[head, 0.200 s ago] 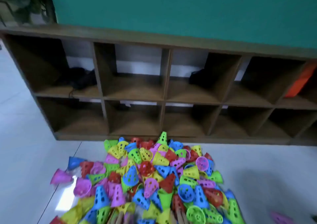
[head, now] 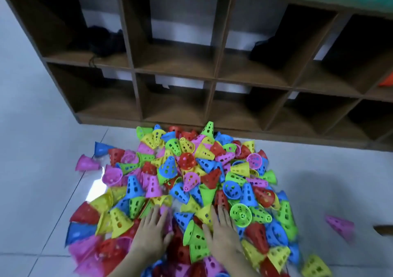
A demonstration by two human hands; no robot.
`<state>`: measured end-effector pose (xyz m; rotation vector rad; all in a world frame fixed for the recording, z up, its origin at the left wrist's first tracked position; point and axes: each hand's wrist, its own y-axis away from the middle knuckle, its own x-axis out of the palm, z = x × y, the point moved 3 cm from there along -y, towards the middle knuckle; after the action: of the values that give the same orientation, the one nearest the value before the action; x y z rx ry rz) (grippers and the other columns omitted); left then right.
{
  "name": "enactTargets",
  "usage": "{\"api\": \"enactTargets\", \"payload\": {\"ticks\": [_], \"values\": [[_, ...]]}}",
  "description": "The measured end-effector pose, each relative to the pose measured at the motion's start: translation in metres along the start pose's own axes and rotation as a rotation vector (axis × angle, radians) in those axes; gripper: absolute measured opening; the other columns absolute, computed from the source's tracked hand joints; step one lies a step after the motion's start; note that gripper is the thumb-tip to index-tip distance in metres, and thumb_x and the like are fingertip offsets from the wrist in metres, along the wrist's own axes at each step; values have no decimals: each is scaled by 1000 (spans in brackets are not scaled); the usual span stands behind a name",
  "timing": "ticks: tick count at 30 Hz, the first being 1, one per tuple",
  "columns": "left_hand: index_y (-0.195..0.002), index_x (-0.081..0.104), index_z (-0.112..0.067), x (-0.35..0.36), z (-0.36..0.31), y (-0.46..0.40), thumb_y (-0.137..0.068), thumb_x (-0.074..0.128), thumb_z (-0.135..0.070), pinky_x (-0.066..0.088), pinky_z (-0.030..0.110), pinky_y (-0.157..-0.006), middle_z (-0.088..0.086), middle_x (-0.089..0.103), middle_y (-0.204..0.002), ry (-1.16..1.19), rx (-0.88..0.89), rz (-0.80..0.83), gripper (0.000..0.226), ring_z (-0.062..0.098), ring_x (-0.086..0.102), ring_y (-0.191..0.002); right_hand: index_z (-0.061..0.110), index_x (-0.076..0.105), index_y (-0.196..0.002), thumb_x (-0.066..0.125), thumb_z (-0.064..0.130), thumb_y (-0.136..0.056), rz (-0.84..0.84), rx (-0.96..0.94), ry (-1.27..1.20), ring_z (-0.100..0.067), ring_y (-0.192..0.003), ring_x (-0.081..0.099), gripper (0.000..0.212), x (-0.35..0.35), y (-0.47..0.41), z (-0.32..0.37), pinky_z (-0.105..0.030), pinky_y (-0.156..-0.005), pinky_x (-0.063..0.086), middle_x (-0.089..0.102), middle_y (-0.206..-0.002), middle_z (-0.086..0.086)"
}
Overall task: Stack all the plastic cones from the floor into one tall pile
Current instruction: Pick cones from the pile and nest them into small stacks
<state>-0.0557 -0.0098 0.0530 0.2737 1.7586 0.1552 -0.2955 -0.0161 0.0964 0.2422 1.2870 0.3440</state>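
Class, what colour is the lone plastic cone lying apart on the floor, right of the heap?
Pink plastic cone, seen in the head view.

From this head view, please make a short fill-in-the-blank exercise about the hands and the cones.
1. Both hands, left hand and right hand, lie with straight fingers on the ____ of cones.
2. Behind the cones stands a brown wooden ____.
3. Apart on the floor at the far right lies one ____ cone.

Missing words: heap; shelf; pink
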Motion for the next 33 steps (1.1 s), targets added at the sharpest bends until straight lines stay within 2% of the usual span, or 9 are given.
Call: {"api": "enactTargets", "payload": {"ticks": [3, 12, 16, 18, 22, 25, 28, 31, 33], "values": [[-161, -1, -25, -12, -21, 1, -95, 25, -67, 6, 42, -124, 10, -6, -168, 62, -10, 78, 82, 32, 1, -155, 27, -12, -159, 10, 65, -99, -18, 17, 80, -20, -154, -12, 74, -8, -10, 0, -39, -125, -2, -13, -167, 2], [-160, -2, -24, -19, -47, -14, -102, 30, -54, -12, 37, -119, 5, -5, -168, 31, 83, 41, 72, 25, -10, -154, 21, -4, -160, 16, 59, -102, -36, -43, 94, -17, -154, -7, 72, 6, -11, 0, -40, -125, -2, -5, -168, 1], [-156, 31, -26, -24, -54, -12, -106, 20, -50, 4, 39, -126, 5, 28, -163, 186, 217, -37, 56, 23, 13, -154, 20, -1, -160, 16, 59, -102, -56, -68, 103, -17, -155, -4, 72, 8, -15, -5, -39, -125, -2, 0, -168, 0], [-151, 42, -26, -27, -60, -11, -104, 23, -57, 16, 41, -125, 5, 42, -156, 239, 325, -30, 59, 24, 25, -150, 19, 0, -160, 17, 58, -102, -51, -79, 112, -17, -155, -4, 72, 9, -13, -8, -38, -125, -2, 1, -168, 0], [-153, 35, -26, -26, -67, -12, -86, 35, -82, 21, 46, -122, 7, 44, -154, 63, 433, 110, 87, 26, 35, -145, 13, 6, -160, 21, 52, -104, -84, -65, 17, -17, -154, 0, 70, 7, -10, -8, -38, -125, 6, 7, -168, -2], [-154, 32, -24, -28, -65, -14, -78, 51, -74, 21, 50, -122, 6, 44, -153, -27, 441, 136, 92, 26, 37, -143, 8, 27, -154, 32, 38, -105, -173, -176, -1, -22, -149, 21, 58, 1, -4, -2, -41, -124, 20, 29, -160, -7], [-152, 35, -21, -31, -64, -15, -78, 62, -65, 21, 50, -122, 6, 45, -152, -76, 439, 167, 90, 27, 37, -142, 8, 44, -143, 44, 25, -98, -129, -362, 56, -23, -136, 36, 48, -4, 5, -4, -44, -114, 36, 42, -147, -7], [-147, 41, -18, -41, -67, -10, -79, 66, -63, 29, 47, -119, 8, 54, -140, -38, 434, 145, 86, 29, 46, -134, 12, 43, -144, 49, 36, -95, -46, -445, 107, -21, -132, 41, 54, -7, 14, -11, -44, -109, 41, 42, -143, -3], [-140, 49, -16, -55, -69, -3, -79, 68, -61, 41, 41, -109, 8, 61, -123, 73, 433, 55, 78, 27, 53, -119, 20, 32, -150, 52, 49, -96, 39, -366, -3, -20, -129, 47, 65, -13, 21, -14, -43, -106, 45, 42, -145, 1]]}}
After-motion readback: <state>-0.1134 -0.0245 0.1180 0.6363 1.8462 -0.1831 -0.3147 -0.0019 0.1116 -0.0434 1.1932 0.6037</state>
